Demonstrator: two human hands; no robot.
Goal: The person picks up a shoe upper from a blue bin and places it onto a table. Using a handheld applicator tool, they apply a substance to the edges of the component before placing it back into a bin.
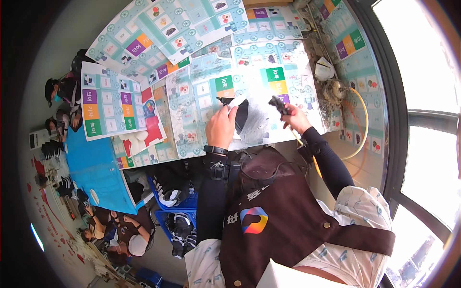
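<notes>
1. A worker in a dark brown apron [276,197] stands at a table covered with printed sheets [204,115] in teal and white, sunlight falling across its right half.
2. The left hand [221,127], with a black band [215,150] around its wrist, holds a black piece [243,116] with a white part on the sheets near the table's front edge. Its fingers are drawn close together, thumb on the side toward the right hand; the fingers' undersides are hidden.
3. The right hand [298,120] grips a small dark tool [278,103], fingers curled around it, its head pointing up and toward the left, above the table and just beside the black piece.
4. A yellow hose [367,120] shows beneath the right hand and loops up to a metal fitting [334,90] at the table's right side; where hose and tool meet cannot be told. A white cup-shaped object [324,70] sits near the fitting.
5. White gloves [136,139] lie by the table's left edge, below a raised printed board [108,102].
6. Black-and-white shoes [182,234] rest on a blue stool [175,203]; beyond a blue-covered table [91,161], other people [137,235] sit along the room's left side.
</notes>
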